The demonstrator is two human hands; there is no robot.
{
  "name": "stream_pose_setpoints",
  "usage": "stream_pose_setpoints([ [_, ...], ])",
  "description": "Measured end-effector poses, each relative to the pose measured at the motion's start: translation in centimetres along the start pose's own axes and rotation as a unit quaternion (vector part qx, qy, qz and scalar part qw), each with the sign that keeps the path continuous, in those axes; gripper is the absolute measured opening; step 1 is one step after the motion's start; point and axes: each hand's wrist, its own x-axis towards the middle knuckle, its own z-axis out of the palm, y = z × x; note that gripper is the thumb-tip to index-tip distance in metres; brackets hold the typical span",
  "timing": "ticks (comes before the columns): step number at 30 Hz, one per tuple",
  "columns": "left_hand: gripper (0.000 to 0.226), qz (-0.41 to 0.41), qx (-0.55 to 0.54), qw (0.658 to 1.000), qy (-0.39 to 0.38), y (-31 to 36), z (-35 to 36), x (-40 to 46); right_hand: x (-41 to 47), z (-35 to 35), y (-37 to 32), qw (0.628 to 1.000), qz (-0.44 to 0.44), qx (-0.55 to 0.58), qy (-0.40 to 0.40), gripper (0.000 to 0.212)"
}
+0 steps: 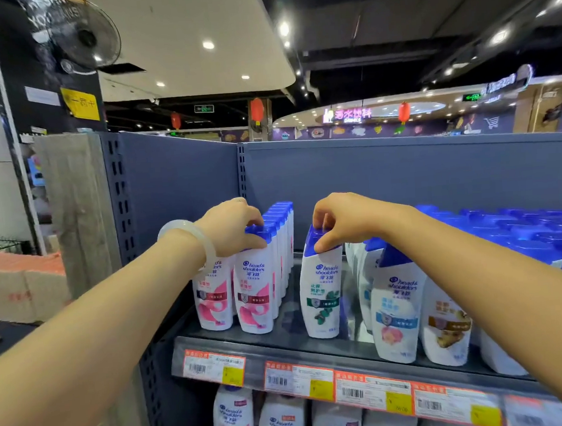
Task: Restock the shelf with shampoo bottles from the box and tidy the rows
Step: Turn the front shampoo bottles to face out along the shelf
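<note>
Hands on two shampoo caps at the top shelf

Shelving of grey metal held the stock: the top shelf (234, 339) carried white shampoo bottles with blue caps in rows running from near to far. At its left end stood two rows with pink labels. The left hand (233, 227), a pale bangle (189, 240) on its wrist, curled its fingers over the blue cap of the pink-label bottle (253, 296) at the near end of the second row, the cap sitting under the fingertips and thumb. Right of a bare gap in the shelf, the right hand (341, 220) pinched the cap of a green-label bottle (322, 292), which leaned slightly with its top to the right, its base on the shelf. Further right stood a blue-label bottle (396, 317) and a brown-label bottle (446, 329), with many blue caps packed behind them. Orange price tags (299, 379) lined the shelf edge, and more bottles filled the lower shelf. A cardboard box (21, 288) sat at far left.
</note>
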Motion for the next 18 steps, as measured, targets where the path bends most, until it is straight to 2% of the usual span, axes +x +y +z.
stream_pose_setpoints([
  [6,0.032,0.016,-0.033,0.999,-0.01,-0.3,-0.5,0.0,-0.4,-0.1,0.4,1.0,0.011,0.025,0.01,0.038],
  [18,0.032,0.038,-0.062,0.997,-0.025,0.1,-1.2,0.0,-0.7,-0.6,0.2,1.0,0.021,0.005,-0.005,0.039],
])
